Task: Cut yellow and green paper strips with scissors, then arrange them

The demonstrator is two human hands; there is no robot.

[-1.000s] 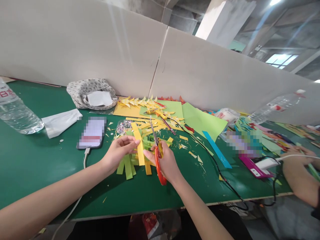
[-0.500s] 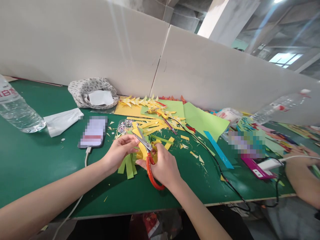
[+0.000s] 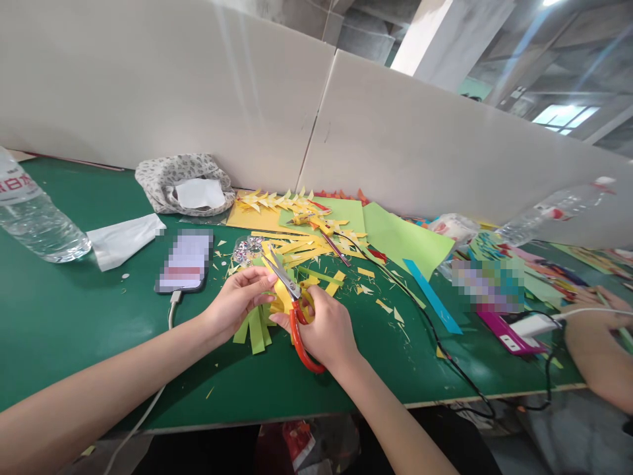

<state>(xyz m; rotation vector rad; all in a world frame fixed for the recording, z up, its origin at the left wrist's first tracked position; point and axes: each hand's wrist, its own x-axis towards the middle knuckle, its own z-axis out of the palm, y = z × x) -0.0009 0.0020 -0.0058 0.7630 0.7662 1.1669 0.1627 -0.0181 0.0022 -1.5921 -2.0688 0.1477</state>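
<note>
My right hand (image 3: pixel 327 328) is wrapped round the handles of a pair of red-handled scissors (image 3: pixel 307 354). Their metal blades point up and to the left, nearly together, across a yellow paper strip (image 3: pixel 283 294). My left hand (image 3: pixel 247 294) pinches that strip between thumb and fingers, just left of the blades. Beneath both hands lie cut green paper strips (image 3: pixel 256 332) and more yellow pieces. Behind them, long yellow strips (image 3: pixel 301 248) are heaped by a yellow glue gun (image 3: pixel 311 221).
A phone (image 3: pixel 184 260) on a charging cable, a water bottle (image 3: pixel 37 218) and a tissue (image 3: pixel 126 243) stand to the left. Green sheets (image 3: pixel 405 237), a blue strip (image 3: pixel 432 297), a black cord and a magenta power strip (image 3: pixel 509 334) lie rightward. Another person's arm (image 3: pixel 601 349) is far right.
The scissor blades have drawn closer together over the yellow strip. Both hands stay in nearly the same place.
</note>
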